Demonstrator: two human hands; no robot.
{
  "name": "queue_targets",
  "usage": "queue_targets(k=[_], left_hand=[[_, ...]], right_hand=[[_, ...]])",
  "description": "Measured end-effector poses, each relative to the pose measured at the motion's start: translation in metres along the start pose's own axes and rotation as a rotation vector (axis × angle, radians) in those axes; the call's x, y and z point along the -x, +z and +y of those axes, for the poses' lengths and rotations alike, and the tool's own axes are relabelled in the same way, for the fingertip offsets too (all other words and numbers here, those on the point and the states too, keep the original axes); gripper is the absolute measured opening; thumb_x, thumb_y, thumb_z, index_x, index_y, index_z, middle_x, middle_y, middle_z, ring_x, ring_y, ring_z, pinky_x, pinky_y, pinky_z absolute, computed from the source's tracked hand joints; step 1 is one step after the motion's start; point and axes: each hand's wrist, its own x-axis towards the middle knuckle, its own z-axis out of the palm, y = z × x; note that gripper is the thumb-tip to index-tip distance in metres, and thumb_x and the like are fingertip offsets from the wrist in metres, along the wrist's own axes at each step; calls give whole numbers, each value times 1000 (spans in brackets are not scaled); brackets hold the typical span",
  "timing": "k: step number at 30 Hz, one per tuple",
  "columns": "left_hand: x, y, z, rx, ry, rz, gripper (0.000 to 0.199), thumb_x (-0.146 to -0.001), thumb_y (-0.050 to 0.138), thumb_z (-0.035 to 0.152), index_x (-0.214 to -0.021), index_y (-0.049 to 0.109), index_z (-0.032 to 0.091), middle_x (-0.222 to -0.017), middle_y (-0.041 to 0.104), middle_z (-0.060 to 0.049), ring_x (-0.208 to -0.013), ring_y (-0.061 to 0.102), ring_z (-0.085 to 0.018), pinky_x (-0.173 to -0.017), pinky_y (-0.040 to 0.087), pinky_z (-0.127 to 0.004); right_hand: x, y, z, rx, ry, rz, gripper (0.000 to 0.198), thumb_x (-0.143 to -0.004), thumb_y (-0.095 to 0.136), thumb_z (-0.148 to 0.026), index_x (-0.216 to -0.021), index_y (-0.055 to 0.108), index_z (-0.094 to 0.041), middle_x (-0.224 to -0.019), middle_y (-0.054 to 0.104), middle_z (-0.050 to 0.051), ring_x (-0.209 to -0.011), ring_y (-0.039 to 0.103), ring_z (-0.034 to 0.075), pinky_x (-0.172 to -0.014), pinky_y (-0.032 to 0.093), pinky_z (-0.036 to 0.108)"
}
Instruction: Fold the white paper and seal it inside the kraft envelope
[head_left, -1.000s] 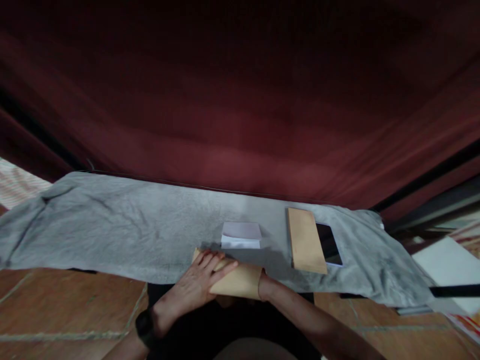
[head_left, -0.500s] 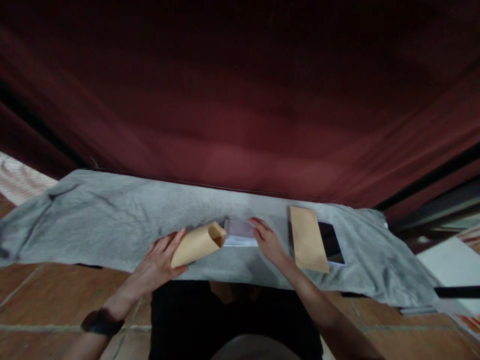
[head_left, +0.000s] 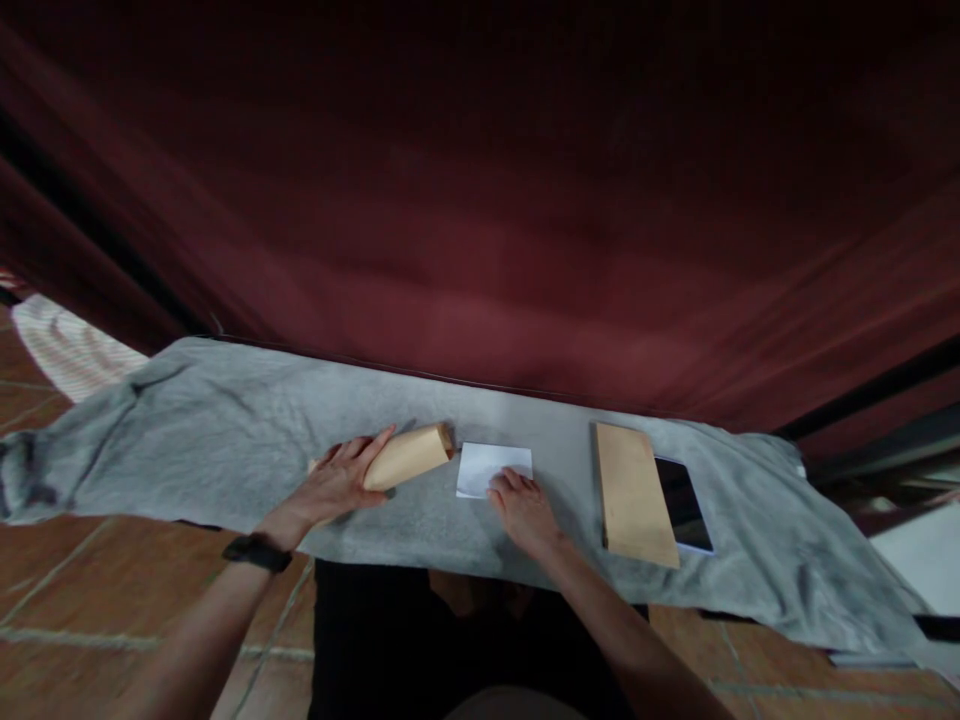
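Observation:
My left hand (head_left: pixel 341 478) is wrapped over a brown paper envelope (head_left: pixel 409 455), which bulges and tilts up to the right. Its end faces the middle of the grey cloth. A small white paper (head_left: pixel 480 460) lies flat just right of that end, with a gap between them. The bent fingers of my right hand (head_left: pixel 523 508) are on the paper's lower right part, close together and covering that corner. Whether they pinch its edge is hard to see.
Another brown envelope (head_left: pixel 637 495) lies to the right, partly over a dark-screened tablet (head_left: pixel 684 505). The grey cloth (head_left: pixel 225 440) covers the narrow surface. A dark red curtain-like sheet (head_left: pixel 480 250) rises behind it. Tiled floor (head_left: pixel 67 590) shows below.
The white paper's raised, see-through-looking upper part now appears flat and white. My right hand has come lower over the paper. The left-hand envelope has turned, so its opening shows less.

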Motion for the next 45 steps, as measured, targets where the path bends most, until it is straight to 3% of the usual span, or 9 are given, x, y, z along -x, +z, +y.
queue_targets(k=[6,13,16,20,26,29,33,38,45], left_hand=[[-13,2,6,-23,21,-24,99,-72,65,39,-159,20,26,-147,49,-14,-134,45,-35,-114,22,-56],[5,23,22,26,150,176,93,-80,68,44,-158,22,27,-162,28,-15,-150,22,-36,-117,17,-61],[25,44,58,245,213,356,76,-92,58,44,-158,22,29,-160,33,-12,-149,28,-31,-118,28,-55],[44,82,120,739,-4,450,64,-99,49,44,-156,24,32,-154,44,-11,-139,46,-27,-108,46,-50],[25,86,185,1316,-127,259,70,-96,50,55,-155,30,24,-145,55,-13,-131,56,-27,-101,53,-42],[16,78,199,1457,-128,205,64,-92,55,56,-146,48,21,-133,65,-12,-116,65,-28,-90,59,-41],[23,68,199,1213,0,253,45,-98,48,49,-125,67,19,-107,76,-8,-97,72,-26,-84,60,-41],[34,46,189,366,437,468,45,-101,36,14,-142,52,24,-145,56,-7,-136,51,-21,-116,38,-44],[27,87,191,-10,435,292,52,-97,43,8,-148,43,21,-154,45,-8,-146,36,-18,-123,23,-40]], right_hand=[[-58,-19,6,-73,50,-65,47,-97,48,-22,-145,45,-20,-148,48,13,-120,59,23,-99,46,35],[-84,-28,14,-131,83,-118,35,-82,68,-17,-116,65,-22,-130,60,10,-113,61,24,-94,44,34],[-76,-43,25,-187,112,-65,18,-85,60,-14,-98,69,-22,-115,66,7,-103,63,21,-89,44,32],[-48,-67,51,-317,118,23,13,-89,54,-24,-88,66,-21,-90,67,3,-83,63,17,-75,44,27],[6,-52,57,-1248,130,163,36,-82,67,-56,-78,61,-20,-55,49,-7,-52,44,12,-54,36,25],[23,-32,46,-1403,203,191,38,-75,75,-56,-76,62,-20,-55,51,-6,-51,42,11,-52,33,24],[34,-30,41,-1547,313,230,40,-69,82,-56,-79,65,-20,-64,62,-2,-57,55,14,-56,43,27],[28,-53,54,-1744,336,174,52,-79,64,-68,-99,70,-21,-95,74,7,-88,70,26,-73,55,36],[17,-12,86,-1009,322,280,45,-71,65,-51,-103,69,-20,-96,74,8,-86,69,28,-78,54,40]])
